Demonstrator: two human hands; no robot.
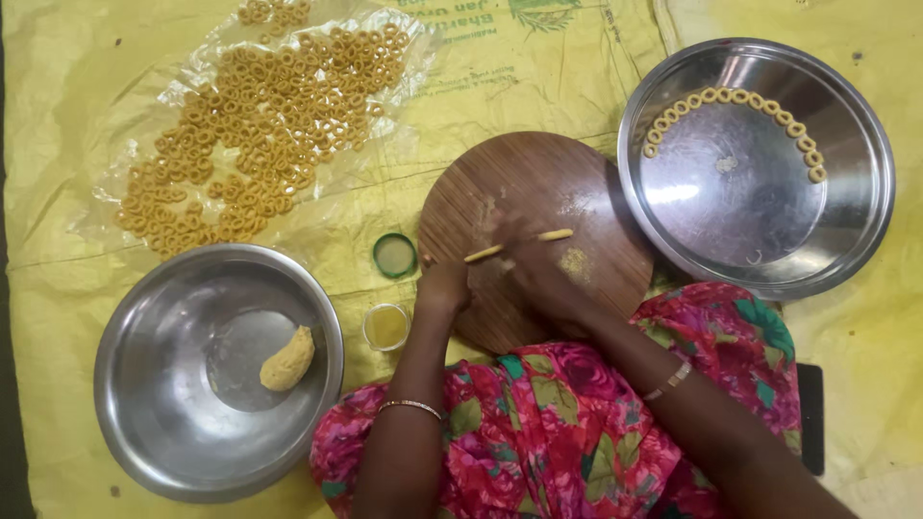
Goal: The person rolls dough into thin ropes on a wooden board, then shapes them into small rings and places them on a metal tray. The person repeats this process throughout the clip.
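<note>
A round wooden board [567, 183] lies in front of me on a yellow sheet. My right hand [538, 264] presses flat on a thin rope of yellow dough [555, 234] lying across the board. At the board's left edge my left hand [444, 285] rests with its fingers curled, just below the rope's left end [483, 253]. A patch of loose flour [575, 261] sits on the board beside my right hand.
A steel bowl [154, 384] at lower left holds a lump of dough [287, 359]. A steel plate [856, 192] at right carries a curved row of dough rings [740, 97]. Several rings [260, 125] lie on clear plastic. A small jar [386, 327] and green lid [394, 255] stand between.
</note>
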